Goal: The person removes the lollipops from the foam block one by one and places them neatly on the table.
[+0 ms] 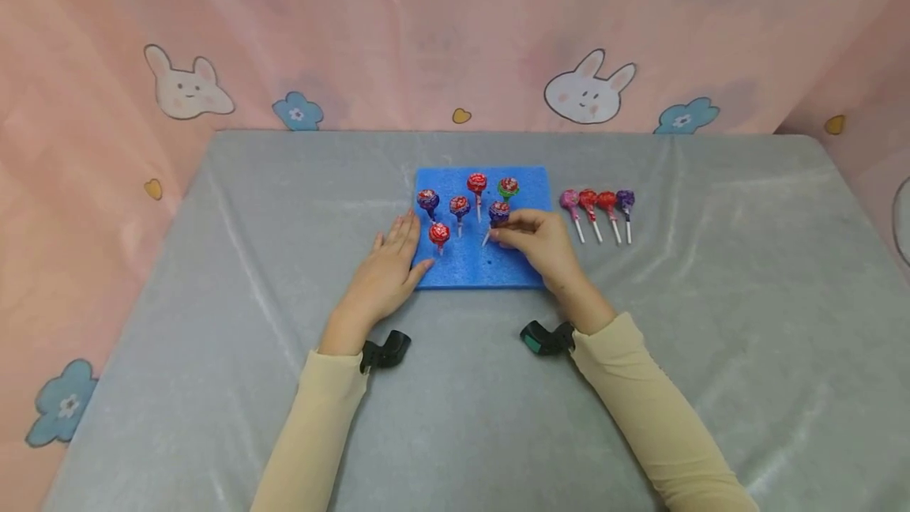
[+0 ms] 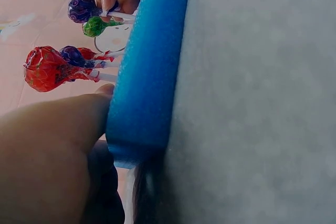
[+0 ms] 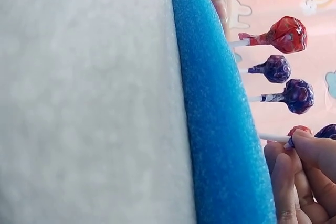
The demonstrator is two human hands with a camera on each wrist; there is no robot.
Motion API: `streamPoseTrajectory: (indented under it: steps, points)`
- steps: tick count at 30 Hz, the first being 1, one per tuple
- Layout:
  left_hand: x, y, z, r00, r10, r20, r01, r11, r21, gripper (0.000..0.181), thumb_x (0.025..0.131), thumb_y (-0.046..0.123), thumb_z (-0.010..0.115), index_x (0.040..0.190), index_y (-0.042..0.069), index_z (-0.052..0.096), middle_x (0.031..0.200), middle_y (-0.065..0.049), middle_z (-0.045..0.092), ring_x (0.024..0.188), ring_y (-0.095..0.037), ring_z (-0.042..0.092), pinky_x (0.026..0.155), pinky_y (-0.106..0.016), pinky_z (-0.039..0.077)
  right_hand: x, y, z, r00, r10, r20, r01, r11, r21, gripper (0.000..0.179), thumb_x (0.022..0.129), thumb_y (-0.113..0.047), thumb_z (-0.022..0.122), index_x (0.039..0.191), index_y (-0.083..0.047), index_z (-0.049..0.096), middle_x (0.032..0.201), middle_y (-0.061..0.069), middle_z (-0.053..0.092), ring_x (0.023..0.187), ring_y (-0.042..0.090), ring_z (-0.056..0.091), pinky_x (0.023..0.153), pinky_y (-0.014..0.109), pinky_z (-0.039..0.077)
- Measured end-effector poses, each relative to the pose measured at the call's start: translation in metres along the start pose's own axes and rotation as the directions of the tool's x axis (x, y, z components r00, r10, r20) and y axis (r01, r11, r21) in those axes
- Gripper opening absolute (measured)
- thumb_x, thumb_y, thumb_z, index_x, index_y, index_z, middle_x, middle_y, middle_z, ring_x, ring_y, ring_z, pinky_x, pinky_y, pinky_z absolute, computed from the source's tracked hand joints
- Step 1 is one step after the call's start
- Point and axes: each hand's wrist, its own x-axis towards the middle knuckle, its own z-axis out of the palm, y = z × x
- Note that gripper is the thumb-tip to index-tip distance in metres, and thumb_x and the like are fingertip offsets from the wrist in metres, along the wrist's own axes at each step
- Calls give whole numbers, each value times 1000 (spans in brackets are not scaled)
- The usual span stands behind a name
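A blue foam board lies on the table with several wrapped lollipops upright in it: a front red lollipop, a left purple lollipop, a middle purple lollipop, a back red lollipop and a green lollipop. With thumb and fingertips my right hand pinches another purple lollipop near the base of its wrapper; its white stick reaches down to the foam. My left hand rests along the board's left edge, fingers straight, thumb at the front corner.
Right of the board, a row of loose lollipops lies on the grey tablecloth: a pink lollipop, two red ones and a purple lollipop. A pink curtain hangs behind the table. Each wrist wears a black camera.
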Motion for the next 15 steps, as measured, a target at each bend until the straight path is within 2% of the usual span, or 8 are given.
streamPoseTrajectory:
  steps: [15]
  points:
    - [0, 0, 0, 1000, -12, 18, 12, 1000, 11, 66, 102, 38, 34, 150, 2, 7, 157, -11, 2, 143, -24, 1, 114, -44, 6, 0, -1, -3, 999, -36, -1, 36, 999, 35, 15, 83, 5, 67, 92, 17, 63, 82, 9, 70, 69, 6, 65, 67, 22, 55]
